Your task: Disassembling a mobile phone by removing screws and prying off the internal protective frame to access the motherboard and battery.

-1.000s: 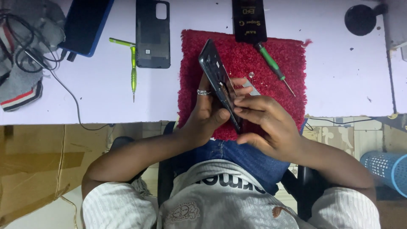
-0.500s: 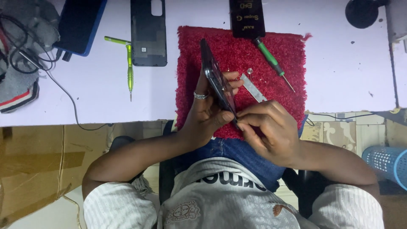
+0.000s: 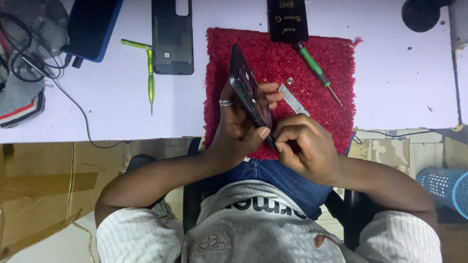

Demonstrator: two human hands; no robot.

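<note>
My left hand (image 3: 238,124), with a ring on one finger, grips a dark opened phone (image 3: 248,87) tilted on edge over a red shaggy mat (image 3: 292,63). At the phone's lower end my right hand (image 3: 304,143) is closed on a thin metal tool (image 3: 294,100) whose flat silvery blade sticks up and away over the mat. A small round screw or washer (image 3: 290,81) lies on the mat just beyond the blade. The tool's working tip is hidden by my fingers.
A green screwdriver (image 3: 319,73) lies on the mat's right part, a second one (image 3: 150,73) on the white table. A black back cover (image 3: 172,36), a blue-edged tablet (image 3: 90,27), a dark phone box (image 3: 287,19), cables (image 3: 29,63) and a blue basket (image 3: 446,187) are around.
My right hand has slid down towards the phone's lower end. The metal tool's blade, covered a second ago, now shows above my fingers. The phone stays tilted in my left hand.
</note>
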